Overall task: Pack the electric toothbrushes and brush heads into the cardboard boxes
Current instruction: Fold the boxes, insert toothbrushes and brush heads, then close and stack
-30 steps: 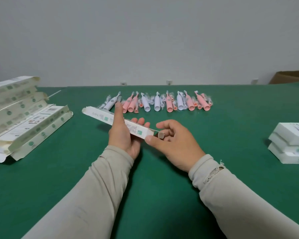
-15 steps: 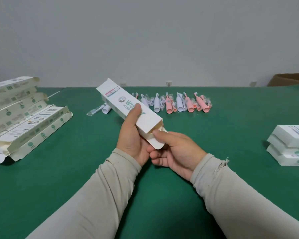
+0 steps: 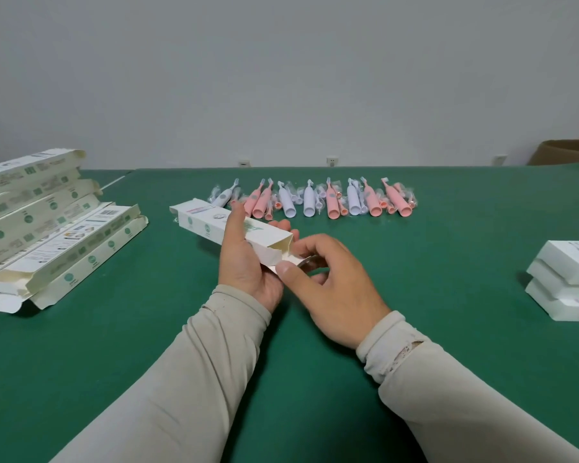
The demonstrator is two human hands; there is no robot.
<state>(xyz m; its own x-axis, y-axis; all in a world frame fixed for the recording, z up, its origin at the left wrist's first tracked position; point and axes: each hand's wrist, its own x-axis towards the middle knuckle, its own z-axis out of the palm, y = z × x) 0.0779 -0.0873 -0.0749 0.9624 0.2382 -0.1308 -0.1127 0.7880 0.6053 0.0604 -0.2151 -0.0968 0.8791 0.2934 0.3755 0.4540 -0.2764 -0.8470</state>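
My left hand (image 3: 244, 259) grips a long white cardboard box (image 3: 214, 225) around its middle, thumb on top, the box lying nearly level above the table. Its near end is open, with the flaps spread. My right hand (image 3: 328, 279) pinches the end flap (image 3: 291, 262) of that box between thumb and fingers. Behind the box, a row of pink and white electric toothbrushes (image 3: 311, 203) with small wrapped brush heads lies on the green table (image 3: 415, 295). The box's inside is not visible.
A stack of flat and part-opened white boxes (image 3: 44, 225) fills the left side. Three closed white boxes (image 3: 569, 279) are stacked at the right edge. A brown carton (image 3: 569, 152) sits at the far right corner, against the grey wall.
The box has dropped from a raised, tilted position to lying lower and nearly level. My right hand moved from under the end to pinching its open flap.
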